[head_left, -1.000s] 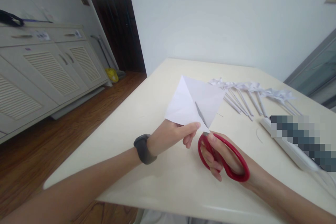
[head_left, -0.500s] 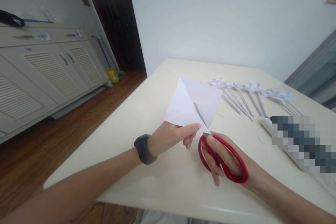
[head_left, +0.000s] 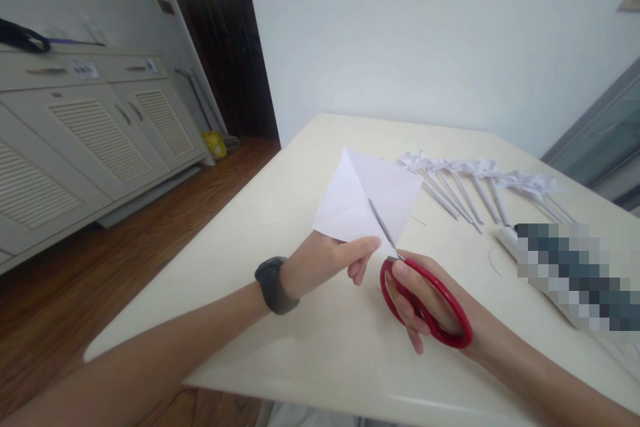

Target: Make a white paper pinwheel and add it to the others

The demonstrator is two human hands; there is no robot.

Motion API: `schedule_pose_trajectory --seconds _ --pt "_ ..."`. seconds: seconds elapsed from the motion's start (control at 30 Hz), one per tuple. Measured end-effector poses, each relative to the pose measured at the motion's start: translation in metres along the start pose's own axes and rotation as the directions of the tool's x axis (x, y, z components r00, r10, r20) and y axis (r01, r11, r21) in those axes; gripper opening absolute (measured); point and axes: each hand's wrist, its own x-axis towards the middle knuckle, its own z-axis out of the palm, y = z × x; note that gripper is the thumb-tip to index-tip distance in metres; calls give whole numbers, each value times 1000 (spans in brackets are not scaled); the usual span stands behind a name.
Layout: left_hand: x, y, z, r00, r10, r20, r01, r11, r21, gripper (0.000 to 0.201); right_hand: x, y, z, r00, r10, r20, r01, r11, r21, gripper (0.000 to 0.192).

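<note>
My left hand (head_left: 327,259), with a dark watch on its wrist, pinches the near edge of a square white sheet of paper (head_left: 367,197) creased along its diagonals and holds it above the cream table (head_left: 310,340). My right hand (head_left: 425,297) grips red-handled scissors (head_left: 425,300). The blades point away from me and run along a crease into the sheet from its near corner.
Several white paper pinwheels on rolled sticks (head_left: 475,183) lie in a row at the far right of the table. A long white object (head_left: 555,273), partly blurred out, lies on the right. White louvred cabinets (head_left: 95,133) stand at left across a wooden floor.
The scissor blades have closed and pushed a little deeper into the paper along the crease. The paper tilted slightly. My left hand stays in place.
</note>
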Motion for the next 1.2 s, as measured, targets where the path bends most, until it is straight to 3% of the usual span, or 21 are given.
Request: schedule_pose_trajectory --seconds 0.4,0.67,0.93,1.07,1.13,1.2 --pt "1 0 1 999 36 -7 -36 995 -91 43 1 3 1 1000 2 -9 -2 999 43 30" --pt "6 -6 3 982 38 -185 -91 954 -287 29 2 0 2 1000 -2 10 1 995 97 32" --pt "12 -2 -6 886 52 -461 -273 862 -427 21 0 -1 4 994 76 81 -76 997 -4 23" --pt "14 -1 -16 833 -32 -553 -313 796 -518 27 3 -7 -9 982 186 41 -179 975 -133 22" --pt "14 -2 -19 849 -78 -522 -262 797 -545 25 6 -9 -17 987 150 -50 -156 976 -149 24" --pt "12 -3 -20 903 -104 -418 -156 826 -542 23 8 -11 -26 990 60 -130 -73 992 -104 25"
